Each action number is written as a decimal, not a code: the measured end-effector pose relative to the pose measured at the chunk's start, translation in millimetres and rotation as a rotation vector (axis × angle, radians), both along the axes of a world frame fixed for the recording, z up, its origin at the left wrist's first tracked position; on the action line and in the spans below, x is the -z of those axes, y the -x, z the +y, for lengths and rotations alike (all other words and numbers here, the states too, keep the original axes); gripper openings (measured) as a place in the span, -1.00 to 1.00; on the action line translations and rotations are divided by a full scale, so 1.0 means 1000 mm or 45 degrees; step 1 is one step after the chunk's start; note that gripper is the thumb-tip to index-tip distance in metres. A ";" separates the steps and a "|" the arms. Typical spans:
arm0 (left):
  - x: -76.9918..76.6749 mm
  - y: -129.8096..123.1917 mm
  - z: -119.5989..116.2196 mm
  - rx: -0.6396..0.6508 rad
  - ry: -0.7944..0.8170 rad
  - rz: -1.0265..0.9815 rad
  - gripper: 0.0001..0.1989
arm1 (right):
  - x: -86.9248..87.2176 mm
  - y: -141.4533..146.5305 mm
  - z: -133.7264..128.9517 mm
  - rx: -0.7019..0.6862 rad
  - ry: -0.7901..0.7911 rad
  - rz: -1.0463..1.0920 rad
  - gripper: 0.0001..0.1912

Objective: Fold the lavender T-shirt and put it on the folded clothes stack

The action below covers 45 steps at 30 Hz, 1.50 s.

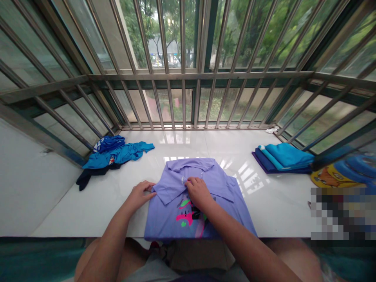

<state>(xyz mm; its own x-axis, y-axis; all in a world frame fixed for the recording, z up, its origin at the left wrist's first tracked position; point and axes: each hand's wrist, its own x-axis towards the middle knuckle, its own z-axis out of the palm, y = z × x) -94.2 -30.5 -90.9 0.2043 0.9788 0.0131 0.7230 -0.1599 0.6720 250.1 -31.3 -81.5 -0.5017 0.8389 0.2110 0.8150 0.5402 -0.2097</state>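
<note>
A lavender shirt (173, 213) with a pink, green and black print lies partly folded on the white ledge, its lower edge at the ledge's front. Its sleeves are turned in across the print, and the collar end faces the window. My left hand (140, 195) pinches the shirt's left edge, thumb and fingertips together at the fold. Near the middle, my right hand (200, 192) is closed on the sleeve fabric beside a small white mark. The hand and forearm cover part of the print.
Crumpled blue and dark clothes (117, 152) lie at the ledge's back left. Folded blue and navy clothes (283, 156) are stacked at the right. Beside them stands a blue and yellow container (337, 176), next to a blurred-out patch. Metal bars (182, 76) run along the windows behind.
</note>
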 end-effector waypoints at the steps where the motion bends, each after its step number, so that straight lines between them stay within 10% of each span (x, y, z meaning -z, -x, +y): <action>1: -0.001 0.000 -0.001 0.009 -0.002 0.006 -0.61 | -0.003 0.004 -0.005 -0.021 -0.008 0.014 -0.77; 7: 0.002 -0.009 0.002 -0.192 -0.060 0.127 -0.80 | -0.004 0.063 -0.038 -0.222 0.028 0.017 -0.51; 12: 0.004 -0.015 0.000 -0.303 -0.022 0.078 -0.89 | 0.005 0.094 -0.043 -0.184 -0.006 -0.062 -0.91; 24: 0.006 0.007 -0.007 -0.151 -0.105 0.143 -0.66 | 0.011 0.076 -0.048 -0.421 -0.081 -0.059 -0.91; 31: 0.001 -0.013 -0.012 -0.096 -0.431 0.426 -0.57 | 0.008 0.063 -0.054 -0.314 0.100 0.093 -0.48; 37: 0.014 -0.087 -0.009 0.281 -0.427 0.547 -0.51 | -0.001 0.022 -0.063 -0.186 0.150 0.136 -0.41; 45: -0.011 -0.174 -0.001 0.344 -0.492 0.413 -0.64 | -0.031 -0.116 -0.071 0.577 0.147 -0.176 -0.62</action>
